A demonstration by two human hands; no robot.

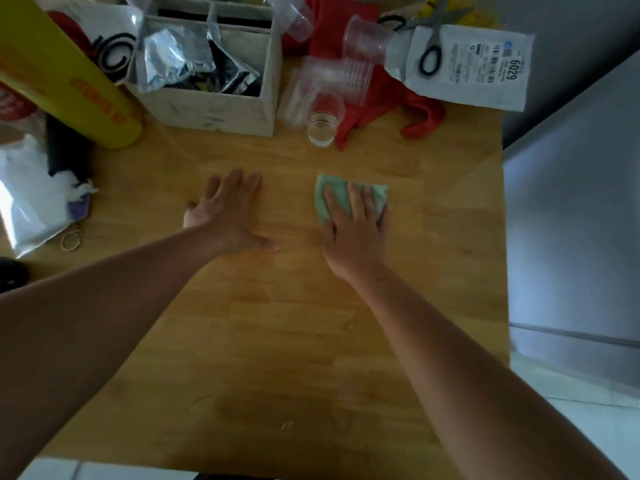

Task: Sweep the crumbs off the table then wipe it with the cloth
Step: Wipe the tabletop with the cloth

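Wipe phase, looks mid-way. Right hand (353,233) grip flat, pressing folded pale-green cloth (332,195) onto wooden desk (277,341), centre-right. Left hand (228,216) splayed, empty, bracing. No crumbs visible, sweep prob done; rest of desk tbd.

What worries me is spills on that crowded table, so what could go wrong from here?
The right hand presses the green cloth flat on the table; a forward wipe could knock the small glass ahead, which seems to hold water. The plastic cups lying tipped beyond it could roll if bumped.
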